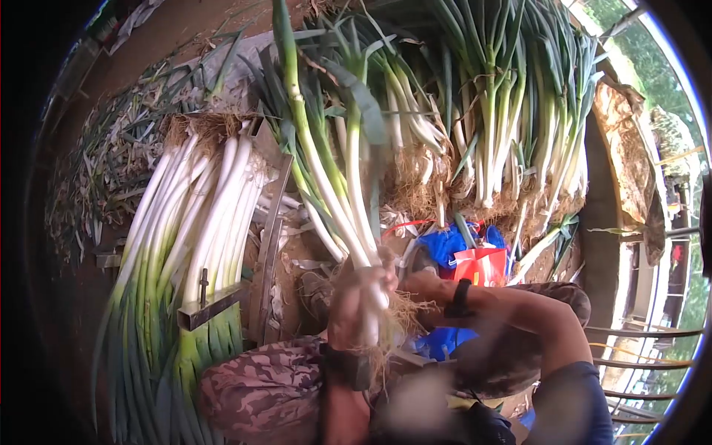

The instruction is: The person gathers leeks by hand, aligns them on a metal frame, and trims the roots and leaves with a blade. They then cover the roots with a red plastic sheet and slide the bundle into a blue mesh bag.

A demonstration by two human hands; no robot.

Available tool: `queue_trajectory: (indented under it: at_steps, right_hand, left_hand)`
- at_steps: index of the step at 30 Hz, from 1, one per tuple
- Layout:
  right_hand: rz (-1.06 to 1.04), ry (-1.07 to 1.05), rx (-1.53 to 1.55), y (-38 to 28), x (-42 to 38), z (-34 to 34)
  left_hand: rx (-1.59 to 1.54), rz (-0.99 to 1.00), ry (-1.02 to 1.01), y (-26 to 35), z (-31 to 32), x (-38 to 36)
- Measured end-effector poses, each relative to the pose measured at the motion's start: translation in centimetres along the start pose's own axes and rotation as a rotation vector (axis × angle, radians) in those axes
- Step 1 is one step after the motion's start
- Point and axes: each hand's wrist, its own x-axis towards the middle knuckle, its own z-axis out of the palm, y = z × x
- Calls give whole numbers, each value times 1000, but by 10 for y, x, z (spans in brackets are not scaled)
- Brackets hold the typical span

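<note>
Low in front of me, my left hand [348, 308] is wrapped around the white lower stalks of a few long green onions [326, 174]. Their green tops point up and away, and stringy roots [404, 315] hang by the hand. From the right, my right hand [421, 285], with a black band on its wrist, reaches the same stalks. Its fingers look closed on them just above the roots, somewhat blurred. Left of my hands, a bundle of green onions [208, 200] lies in a metal frame [271, 237], roots at the far end.
More unpeeled green onions [504, 111] stand in a row along the back, roots down. A heap of leaf scraps [111, 159] covers the ground at far left. Red plastic [480, 265] and blue plastic [445, 245] lie beyond my right forearm. My camouflage-clad knee [259, 389] is beside the frame.
</note>
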Motion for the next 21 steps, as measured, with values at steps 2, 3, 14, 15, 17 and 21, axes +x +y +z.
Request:
queue_trajectory:
  at_steps: [2,3,14,15,17,21]
  right_hand:
    - [212,-95,-550,63,51,-21]
    - [289,133,-694,82,66,-38]
    - [843,120,-769,199,152,-134]
    - [779,143,-690,198,145,-141]
    - [704,212,-320,197,135,-173]
    - [539,482,361,96,132,-232]
  left_hand:
    - [455,-83,205,-9,-1,8]
    - [451,-88,198,-20,-8,11]
    - [443,-76,431,-71,-59,44]
    - [449,-93,423,-68,-55,43]
    - [460,-106,404,-61,-46,38]
    - [474,-82,334,-28,-10,12]
